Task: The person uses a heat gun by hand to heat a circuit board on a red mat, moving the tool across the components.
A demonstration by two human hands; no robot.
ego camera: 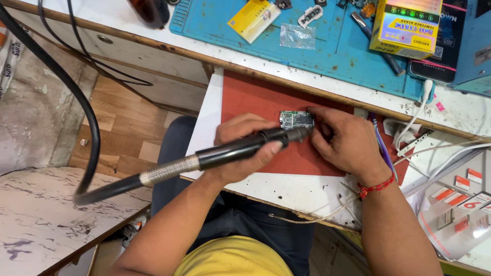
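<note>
Overhead view of a repair bench. The left hand (244,148) is closed around the black handle of a hot-air wand (240,147), whose ribbed metal collar and thick black hose (76,102) trail off to the left and loop upward; the nozzle end points at a small green circuit board (296,120). The board lies flat on a red work mat (255,99) that covers a white pull-out shelf (207,117), near the mat's upper edge. The right hand (345,140), with a red thread band at the wrist, rests curled just right of the board, fingertips touching or pressing its right edge; whether it grips anything small cannot be told. Behind the shelf, on the white bench top, lies a blue silicone mat (337,56). On it, from left to right: a flat yellow rectangular packet (253,18) lying askew, a small clear plastic bag (297,37), a grey camera-frame part (310,15), and a yellow carton (406,25) with purple and green panels at the upper right. A dark phone (434,69) lies beneath the carton's right side. At lower right, a clear plastic sheet (455,225) carries several small red-and-white rectangular labels (463,183). White cables (417,115) run beside the right wrist.
</note>
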